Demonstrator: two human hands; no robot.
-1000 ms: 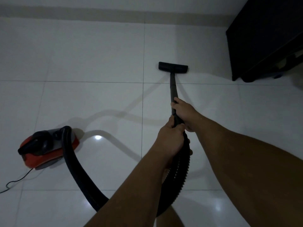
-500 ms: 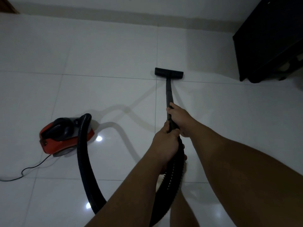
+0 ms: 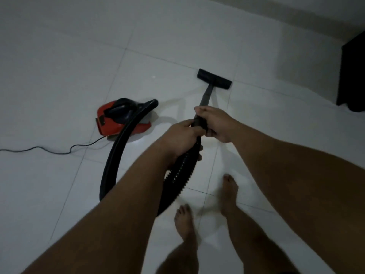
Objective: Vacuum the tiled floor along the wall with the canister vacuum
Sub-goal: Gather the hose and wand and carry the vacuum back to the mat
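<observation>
A red and black canister vacuum (image 3: 120,119) sits on the white tiled floor (image 3: 59,76) to my left. Its thick black hose (image 3: 116,155) loops down and back up to the wand (image 3: 206,95). The black floor nozzle (image 3: 214,79) lies flat on the tiles ahead, a tile or more short of the wall (image 3: 296,4). My right hand (image 3: 215,123) grips the wand's upper end. Just below it, my left hand (image 3: 181,139) grips the ribbed hose end.
A thin power cord (image 3: 49,150) trails left from the canister across the tiles. Dark furniture (image 3: 353,76) stands at the right edge by the wall. My bare feet (image 3: 207,204) stand on the tiles under the hose.
The view has swung down and tilted, so my feet now show. The nozzle has been drawn back from the wall, and the canister lies closer to the wand.
</observation>
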